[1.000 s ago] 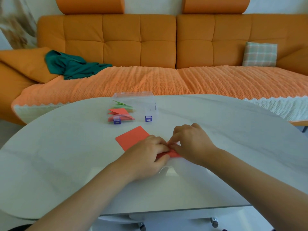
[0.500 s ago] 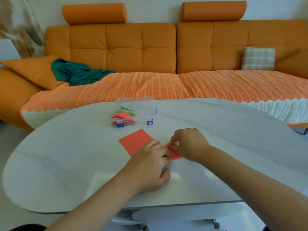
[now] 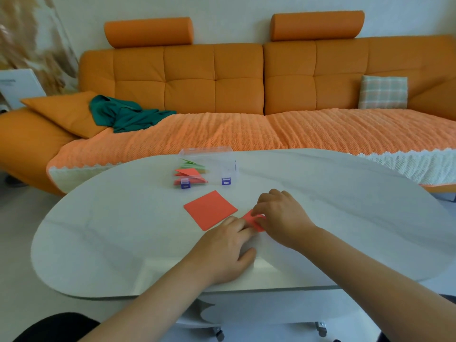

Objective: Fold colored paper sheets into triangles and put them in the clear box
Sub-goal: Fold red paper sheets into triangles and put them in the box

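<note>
A folded red paper piece (image 3: 253,221) lies on the white table (image 3: 123,230) between my hands. My right hand (image 3: 281,215) has its fingers curled over the piece's far end and pinches it. My left hand (image 3: 225,250) lies flat beside it, fingertips touching its near edge. A flat red square sheet (image 3: 209,209) lies just left of the hands. Behind it stands the clear box (image 3: 209,166) with purple latches, holding red and green folded triangles.
An orange sofa (image 3: 222,82) runs along the far side of the table, with a green cloth (image 3: 123,114) and a checked cushion (image 3: 383,95) on it. The table's near edge is close under my forearms.
The head camera has tilted up, so the hands sit lower in view. My left hand has slid back off the folded piece while my right hand keeps hold of it.
</note>
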`<state>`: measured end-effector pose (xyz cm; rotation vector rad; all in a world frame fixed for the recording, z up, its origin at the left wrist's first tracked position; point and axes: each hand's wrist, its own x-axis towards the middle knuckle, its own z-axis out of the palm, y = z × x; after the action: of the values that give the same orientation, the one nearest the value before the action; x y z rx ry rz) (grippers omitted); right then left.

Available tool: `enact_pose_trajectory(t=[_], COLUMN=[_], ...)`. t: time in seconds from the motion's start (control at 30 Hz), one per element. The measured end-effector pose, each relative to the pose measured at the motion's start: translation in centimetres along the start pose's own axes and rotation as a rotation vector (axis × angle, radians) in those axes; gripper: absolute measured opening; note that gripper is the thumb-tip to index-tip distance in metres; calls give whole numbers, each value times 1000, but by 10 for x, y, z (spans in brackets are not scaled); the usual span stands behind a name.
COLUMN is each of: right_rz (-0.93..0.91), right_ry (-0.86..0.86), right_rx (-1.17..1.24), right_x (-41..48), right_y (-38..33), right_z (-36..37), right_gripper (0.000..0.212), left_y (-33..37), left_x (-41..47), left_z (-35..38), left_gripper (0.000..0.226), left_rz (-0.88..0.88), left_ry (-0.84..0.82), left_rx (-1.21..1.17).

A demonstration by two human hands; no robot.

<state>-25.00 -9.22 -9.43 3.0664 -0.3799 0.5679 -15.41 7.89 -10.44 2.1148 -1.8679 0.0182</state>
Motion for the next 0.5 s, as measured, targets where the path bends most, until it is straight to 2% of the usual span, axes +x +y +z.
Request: enact_pose_trajectory(t=[0.2,0.3,0.5], right_rz=[-34,-42,-89], right_ry=[-88,-108,7], right_rx=[60,-15,-80], right_x=[-23,-32,-45], right_y=[-7,-11,-12], right_z=[-11,-12,-4], right_gripper=[27,39,29], left_y=[1,1,3], left_x=[-2,-2,-3], left_z=[1,2,-1], left_gripper=[42,41,49], left_rz=[4,10,-55], left_ry=[9,30,33], left_rx=[-18,-27,10])
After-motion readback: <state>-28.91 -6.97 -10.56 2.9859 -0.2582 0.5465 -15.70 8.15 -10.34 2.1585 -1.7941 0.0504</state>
